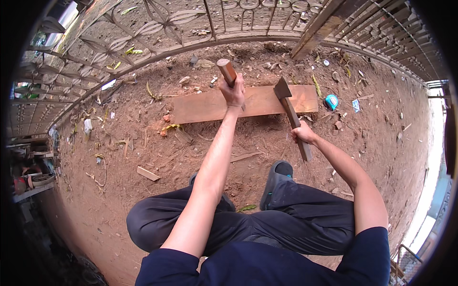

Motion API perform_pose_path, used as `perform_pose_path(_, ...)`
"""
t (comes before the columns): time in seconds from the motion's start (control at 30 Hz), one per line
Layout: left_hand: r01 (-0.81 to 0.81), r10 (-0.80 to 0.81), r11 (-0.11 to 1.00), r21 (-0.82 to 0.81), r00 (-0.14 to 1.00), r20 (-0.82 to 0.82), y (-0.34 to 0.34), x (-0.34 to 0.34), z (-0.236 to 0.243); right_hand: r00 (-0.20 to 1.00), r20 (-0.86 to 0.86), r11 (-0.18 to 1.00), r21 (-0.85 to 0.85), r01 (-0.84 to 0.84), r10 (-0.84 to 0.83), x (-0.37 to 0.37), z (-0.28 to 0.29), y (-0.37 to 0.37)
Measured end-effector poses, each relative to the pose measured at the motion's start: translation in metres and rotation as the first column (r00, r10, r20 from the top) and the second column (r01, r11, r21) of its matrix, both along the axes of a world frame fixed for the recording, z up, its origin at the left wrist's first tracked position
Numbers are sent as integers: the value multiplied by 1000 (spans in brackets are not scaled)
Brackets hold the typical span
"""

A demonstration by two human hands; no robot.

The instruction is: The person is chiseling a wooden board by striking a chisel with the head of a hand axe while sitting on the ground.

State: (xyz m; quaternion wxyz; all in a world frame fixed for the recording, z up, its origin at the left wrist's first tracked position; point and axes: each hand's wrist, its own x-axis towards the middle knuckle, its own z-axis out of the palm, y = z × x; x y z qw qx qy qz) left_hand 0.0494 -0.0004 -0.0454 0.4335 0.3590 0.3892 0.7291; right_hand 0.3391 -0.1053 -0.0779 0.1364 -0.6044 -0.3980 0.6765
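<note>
A long flat wooden board [200,105] lies crosswise on the dirt in front of me. My left hand [233,91] is wrapped round a chisel [226,71] above the middle of the board. Its thick brown wooden handle sticks up out of my fist; most of the blade is hidden by the hand. In my right hand [304,132], closed round the lower handle, is a hatchet [289,108]. Its dark metal head is over the right part of the board, and the handle slants down toward me. Whether the head touches the board, I cannot tell.
A blue tape measure [331,101] lies just right of the board. A small wood offcut [148,173] rests nearer on the left. Leaves, stones and litter dot the dirt. An ornate metal fence [157,51] curves along the far side, with a wooden post [317,29] against it.
</note>
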Motion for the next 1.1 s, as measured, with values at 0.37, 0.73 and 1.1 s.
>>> perform_pose_path(0.37,31,-24,999,41,986,-164,2,10,-7,999,48,1000,21,-9,8,1,3,2)
perform_pose_path(0.73,-161,249,952,-261,903,349,10,-34,-7,1000,20,1000,-3,-5,5,-4,8,1)
perform_pose_path(1.1,-349,542,833,-429,668,510,-5,-56,-38,999,29,1000,-7,-23,23,-1,2,1)
